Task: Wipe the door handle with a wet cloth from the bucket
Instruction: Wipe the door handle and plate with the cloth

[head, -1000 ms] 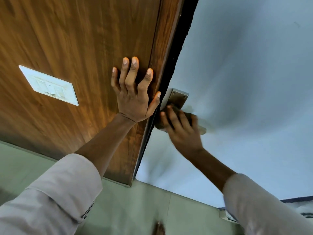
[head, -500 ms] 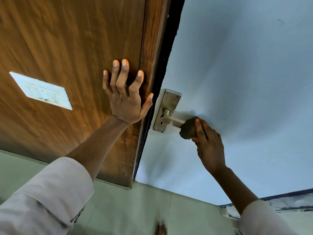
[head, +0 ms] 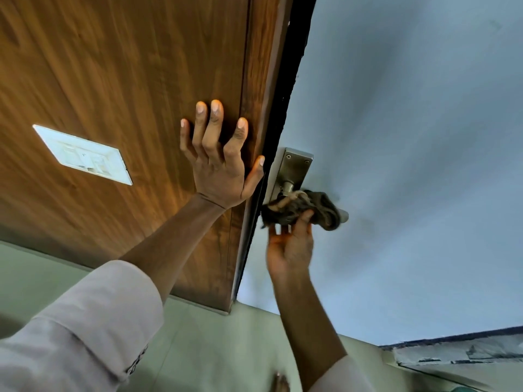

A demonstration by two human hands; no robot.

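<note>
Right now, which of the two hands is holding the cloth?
The right hand, below the door handle, grips the cloth bunched over the lever. The left hand lies flat and empty on the wooden panel.

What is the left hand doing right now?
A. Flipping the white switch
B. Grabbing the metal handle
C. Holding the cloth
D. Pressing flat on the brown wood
D. The left hand lies open with fingers spread on the brown wooden panel, apart from the white switch plate, while the right hand holds the cloth on the door handle.
</note>
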